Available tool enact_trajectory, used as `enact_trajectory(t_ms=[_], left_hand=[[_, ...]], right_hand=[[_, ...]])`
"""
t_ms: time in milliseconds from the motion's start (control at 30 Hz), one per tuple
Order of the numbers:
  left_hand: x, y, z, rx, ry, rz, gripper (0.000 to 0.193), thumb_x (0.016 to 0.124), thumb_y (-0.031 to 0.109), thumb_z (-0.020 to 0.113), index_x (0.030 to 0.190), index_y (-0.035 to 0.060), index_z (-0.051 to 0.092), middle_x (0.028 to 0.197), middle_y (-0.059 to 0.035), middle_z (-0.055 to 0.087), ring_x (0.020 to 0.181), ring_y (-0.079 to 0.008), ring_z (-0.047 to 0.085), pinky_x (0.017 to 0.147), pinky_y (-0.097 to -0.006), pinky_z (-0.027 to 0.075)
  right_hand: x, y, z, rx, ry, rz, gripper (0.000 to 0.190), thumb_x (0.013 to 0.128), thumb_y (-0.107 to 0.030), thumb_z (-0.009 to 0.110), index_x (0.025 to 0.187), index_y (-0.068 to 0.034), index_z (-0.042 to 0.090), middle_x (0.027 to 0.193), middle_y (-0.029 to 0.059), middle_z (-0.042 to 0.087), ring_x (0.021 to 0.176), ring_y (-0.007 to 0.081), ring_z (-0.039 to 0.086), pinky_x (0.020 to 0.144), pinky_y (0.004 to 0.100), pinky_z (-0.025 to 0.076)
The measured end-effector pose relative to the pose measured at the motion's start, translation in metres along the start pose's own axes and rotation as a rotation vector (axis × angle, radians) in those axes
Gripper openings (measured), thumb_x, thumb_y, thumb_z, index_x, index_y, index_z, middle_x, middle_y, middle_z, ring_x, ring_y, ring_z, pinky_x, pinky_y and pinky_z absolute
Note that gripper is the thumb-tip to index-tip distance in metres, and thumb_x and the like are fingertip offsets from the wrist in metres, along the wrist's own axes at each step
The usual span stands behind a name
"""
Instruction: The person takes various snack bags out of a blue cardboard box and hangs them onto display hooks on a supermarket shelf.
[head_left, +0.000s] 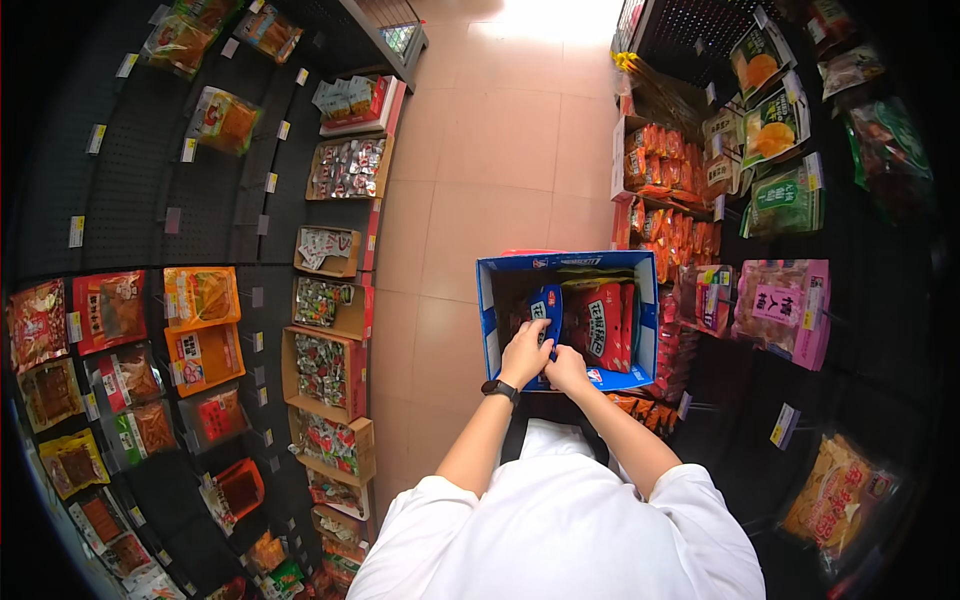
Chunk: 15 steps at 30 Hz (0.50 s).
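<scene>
A blue cardboard box (487, 315) stands open in front of me, holding upright snack bags. My left hand (527, 351), with a dark watch on its wrist, lies on a blue snack bag (553, 298) at the box's left side, fingers over its front. My right hand (567, 369) touches the same bag's lower right edge, close beside the left hand; its fingertips look pinched on it. Red snack bags (600, 322) stand in the right part of the box, with a yellow-green bag (600, 280) behind them and a teal one at their right.
Low cartons of small wrapped snacks (321, 375) line the left shelf, below hanging snack packs (202, 292). On the right are orange snack packets (664, 161), a pink bag (780, 311) and other hanging bags. A tiled floor (487, 150) runs between the shelves.
</scene>
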<state>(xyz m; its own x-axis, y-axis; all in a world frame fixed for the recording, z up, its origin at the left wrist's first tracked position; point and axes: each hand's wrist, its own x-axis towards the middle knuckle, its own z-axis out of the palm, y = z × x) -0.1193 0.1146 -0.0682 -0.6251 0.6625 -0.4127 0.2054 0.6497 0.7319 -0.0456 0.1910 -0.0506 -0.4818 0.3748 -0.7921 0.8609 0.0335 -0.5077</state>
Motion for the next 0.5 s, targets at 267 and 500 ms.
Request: enact_trajectory(t_ms=[267,500], left_hand=[[0.004,-0.003,0.013,0.107,-0.112,0.017,0.043,0.073,0.021,0.055,0.113,0.0108,0.045,0.107,-0.0154,0.049,0.092,-0.0332,0.053,0.077,-0.0398,0.044],[0.017,-0.011,0.026,0.165,-0.219,0.034,0.053,0.072,0.024,0.056,0.120,0.0083,0.039,0.116,-0.0215,0.041,0.100,-0.0363,0.049,0.083,-0.0385,0.042]], right_hand=[[-0.016,0.016,-0.008,-0.680,0.134,-0.189,0.018,0.070,-0.017,0.055,0.079,-0.002,0.059,0.072,0.0170,0.061,0.068,0.0319,0.060,0.061,0.0409,0.048],[-0.055,0.014,-0.044,-0.227,0.264,-0.310,0.025,0.073,-0.022,0.056,0.091,-0.004,0.054,0.077,0.0153,0.060,0.074,0.0304,0.058,0.065,0.0389,0.046]])
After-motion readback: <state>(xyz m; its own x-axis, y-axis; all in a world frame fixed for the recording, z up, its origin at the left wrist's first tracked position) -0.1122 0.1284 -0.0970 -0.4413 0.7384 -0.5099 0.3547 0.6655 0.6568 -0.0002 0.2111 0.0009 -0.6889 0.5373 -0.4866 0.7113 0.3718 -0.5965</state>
